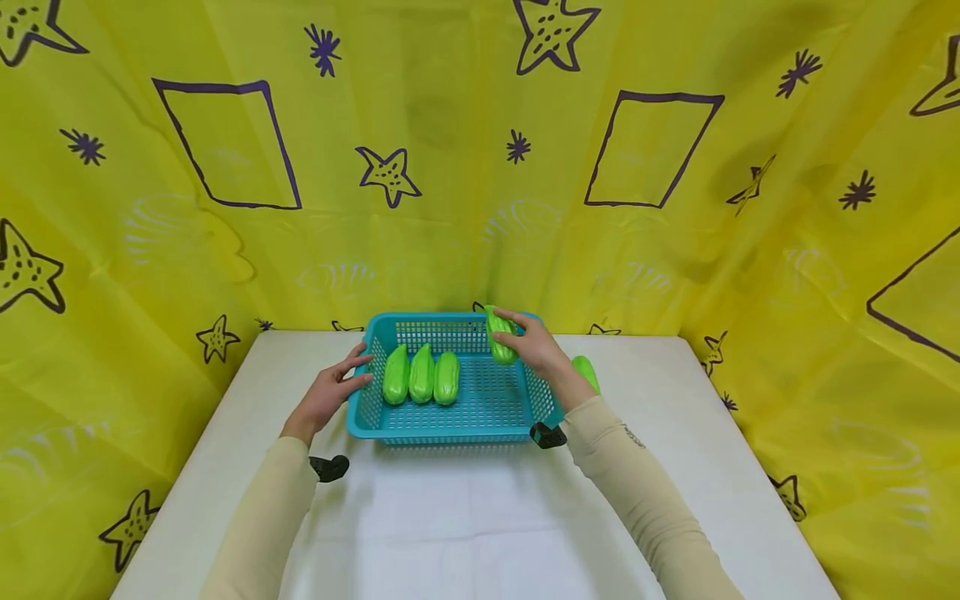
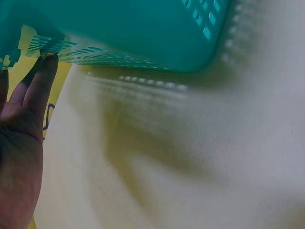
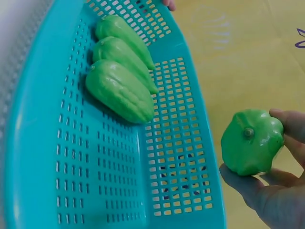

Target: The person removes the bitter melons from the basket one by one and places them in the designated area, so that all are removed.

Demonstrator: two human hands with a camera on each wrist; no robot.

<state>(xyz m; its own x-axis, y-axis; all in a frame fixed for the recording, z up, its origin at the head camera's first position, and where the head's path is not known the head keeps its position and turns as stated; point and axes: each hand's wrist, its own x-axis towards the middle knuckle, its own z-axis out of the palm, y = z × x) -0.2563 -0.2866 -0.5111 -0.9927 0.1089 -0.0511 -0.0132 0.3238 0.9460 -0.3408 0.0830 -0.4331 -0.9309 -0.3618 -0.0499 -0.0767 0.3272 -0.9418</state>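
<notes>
A light-green bitter melon (image 1: pixel 501 335) with lengthwise ridges is pinched between the thumb and fingers of my right hand (image 1: pixel 534 343), raised over the right part of a blue plastic basket (image 1: pixel 461 433). In the right wrist view, the stem end of this held melon (image 3: pixel 251 141) faces the camera. Three more bitter melons (image 1: pixel 422 375) lie side by side in the basket's left half. My left hand (image 1: pixel 330 393) is at the basket's left rim, its extended fingers (image 2: pixel 44 78) touching the perforated side.
Another bitter melon (image 1: pixel 585 373) lies on the white table (image 1: pixel 465 517) to the right of the basket, partly hidden by the right forearm. A yellow patterned curtain (image 1: pixel 465 250) rises behind the basket and along both sides. Each wrist carries a black camera mount (image 1: pixel 330 468).
</notes>
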